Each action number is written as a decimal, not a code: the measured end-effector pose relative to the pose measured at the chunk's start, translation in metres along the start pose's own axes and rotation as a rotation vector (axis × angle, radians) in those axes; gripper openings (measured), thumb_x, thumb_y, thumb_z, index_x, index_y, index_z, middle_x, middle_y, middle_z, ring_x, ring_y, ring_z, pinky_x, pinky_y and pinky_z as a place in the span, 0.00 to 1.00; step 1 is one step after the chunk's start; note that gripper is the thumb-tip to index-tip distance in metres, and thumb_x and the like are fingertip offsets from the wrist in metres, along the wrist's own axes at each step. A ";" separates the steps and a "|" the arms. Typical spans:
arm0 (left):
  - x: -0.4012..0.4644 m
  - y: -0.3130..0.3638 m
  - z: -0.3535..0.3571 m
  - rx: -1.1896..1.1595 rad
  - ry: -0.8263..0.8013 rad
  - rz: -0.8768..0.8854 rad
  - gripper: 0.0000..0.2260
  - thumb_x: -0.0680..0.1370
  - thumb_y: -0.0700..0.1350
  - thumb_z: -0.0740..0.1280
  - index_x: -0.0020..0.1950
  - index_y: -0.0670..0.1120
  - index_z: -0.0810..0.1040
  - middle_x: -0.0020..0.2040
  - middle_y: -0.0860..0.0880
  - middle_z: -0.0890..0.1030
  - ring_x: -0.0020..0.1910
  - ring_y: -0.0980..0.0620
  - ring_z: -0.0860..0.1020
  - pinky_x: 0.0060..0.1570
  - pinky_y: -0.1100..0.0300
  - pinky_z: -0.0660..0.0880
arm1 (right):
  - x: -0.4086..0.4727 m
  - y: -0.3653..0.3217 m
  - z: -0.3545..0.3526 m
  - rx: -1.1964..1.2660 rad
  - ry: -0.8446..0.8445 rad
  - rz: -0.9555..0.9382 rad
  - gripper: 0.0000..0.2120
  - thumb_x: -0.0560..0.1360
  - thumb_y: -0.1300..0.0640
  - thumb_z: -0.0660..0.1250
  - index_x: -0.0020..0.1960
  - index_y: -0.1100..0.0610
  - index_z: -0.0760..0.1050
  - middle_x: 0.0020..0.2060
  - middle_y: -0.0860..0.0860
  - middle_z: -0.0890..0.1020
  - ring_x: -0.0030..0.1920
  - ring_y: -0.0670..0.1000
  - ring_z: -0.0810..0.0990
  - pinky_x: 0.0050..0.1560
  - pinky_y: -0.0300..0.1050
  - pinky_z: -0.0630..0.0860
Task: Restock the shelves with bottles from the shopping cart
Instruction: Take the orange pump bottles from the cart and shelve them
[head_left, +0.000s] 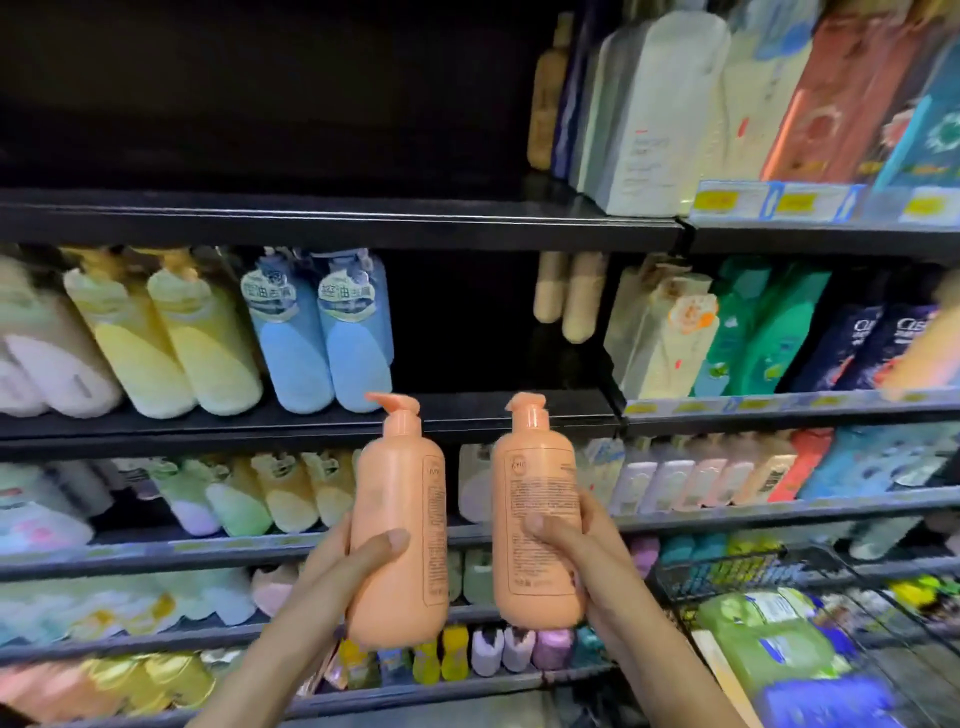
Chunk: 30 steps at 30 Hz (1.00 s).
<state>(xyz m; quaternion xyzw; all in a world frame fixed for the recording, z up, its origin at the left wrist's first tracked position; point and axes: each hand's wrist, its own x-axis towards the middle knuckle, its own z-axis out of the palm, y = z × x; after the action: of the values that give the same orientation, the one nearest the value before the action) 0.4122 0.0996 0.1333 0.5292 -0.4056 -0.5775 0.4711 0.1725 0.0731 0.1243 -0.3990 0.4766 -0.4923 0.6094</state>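
**shelfrat:** Bottles first: two peach pump bottles, both upright, back labels facing the camera. The left hand (347, 558) is wrapped round the left peach bottle (399, 525), the right hand (576, 545) round the right peach bottle (537, 514), thumbs across the fronts. They're side by side, not touching, held up in front of the shelves.

**aisle9:** Where would they fit?

**shelfrat:** At 12 o'clock above the pumps there's a dark gap on the middle shelf (467, 410), with blue bottles (322, 332) at 11 and cream bottles (660, 332) at 1.

**aisle9:** And the cart?

**shelfrat:** Wire shopping cart (717, 571) at 4 o'clock, holding green packs (769, 639) and something blue, too blurry to say more.
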 end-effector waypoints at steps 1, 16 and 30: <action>0.008 0.006 -0.005 0.017 -0.012 0.015 0.35 0.54 0.59 0.74 0.60 0.50 0.75 0.49 0.48 0.85 0.46 0.50 0.84 0.39 0.58 0.79 | 0.007 -0.001 0.008 0.003 -0.001 -0.006 0.34 0.59 0.58 0.76 0.63 0.56 0.70 0.52 0.55 0.84 0.51 0.54 0.84 0.42 0.47 0.81; 0.115 0.064 0.017 -0.004 -0.129 0.156 0.35 0.57 0.54 0.74 0.62 0.46 0.74 0.51 0.46 0.84 0.49 0.51 0.83 0.40 0.61 0.79 | 0.106 -0.044 0.022 0.004 0.043 -0.117 0.39 0.52 0.50 0.78 0.61 0.56 0.70 0.46 0.50 0.86 0.48 0.50 0.85 0.40 0.42 0.80; 0.135 0.086 0.024 -0.002 -0.205 0.242 0.33 0.58 0.54 0.74 0.62 0.47 0.75 0.54 0.45 0.84 0.52 0.46 0.82 0.44 0.59 0.79 | 0.118 -0.089 0.007 -0.085 -0.125 -0.135 0.36 0.55 0.54 0.77 0.62 0.57 0.72 0.51 0.57 0.84 0.51 0.56 0.84 0.48 0.50 0.80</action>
<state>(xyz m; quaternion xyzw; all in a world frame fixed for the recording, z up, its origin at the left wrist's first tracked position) 0.3989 -0.0524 0.1884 0.4144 -0.5115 -0.5679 0.4940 0.1669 -0.0601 0.1884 -0.4854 0.4301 -0.4858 0.5860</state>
